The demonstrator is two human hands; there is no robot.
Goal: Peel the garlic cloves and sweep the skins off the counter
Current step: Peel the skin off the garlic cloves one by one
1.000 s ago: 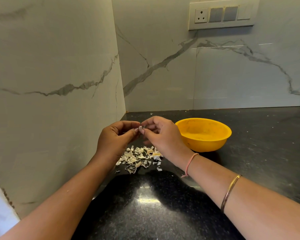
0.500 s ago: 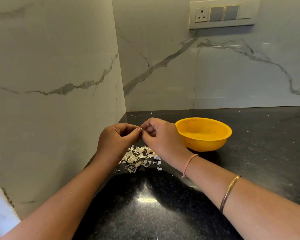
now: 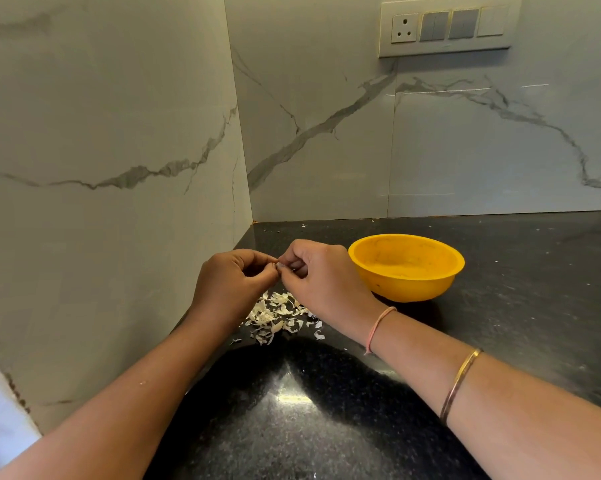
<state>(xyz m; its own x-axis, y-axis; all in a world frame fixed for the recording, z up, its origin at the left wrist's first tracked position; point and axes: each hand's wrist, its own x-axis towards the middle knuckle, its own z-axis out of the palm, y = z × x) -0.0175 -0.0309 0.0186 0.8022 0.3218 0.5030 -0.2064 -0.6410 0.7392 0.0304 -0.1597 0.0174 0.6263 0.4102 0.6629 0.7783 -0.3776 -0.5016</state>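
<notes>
My left hand (image 3: 235,285) and my right hand (image 3: 321,280) meet fingertip to fingertip above the black counter (image 3: 326,410). Between them they pinch a small garlic clove (image 3: 280,266), almost wholly hidden by the fingers. Below the hands lies a loose pile of pale garlic skins (image 3: 276,317) on the counter, near the left wall. A yellow bowl (image 3: 407,268) stands just right of my right hand; I cannot make out cloves inside it.
Marble walls close the corner at the left and back. A switch plate with a socket (image 3: 446,27) hangs on the back wall. A few skin flecks lie scattered across the counter toward the back and right.
Both hands have stayed over the skin pile, their fingertips drawing closer together around the clove. The bowl and the pile have not moved.
</notes>
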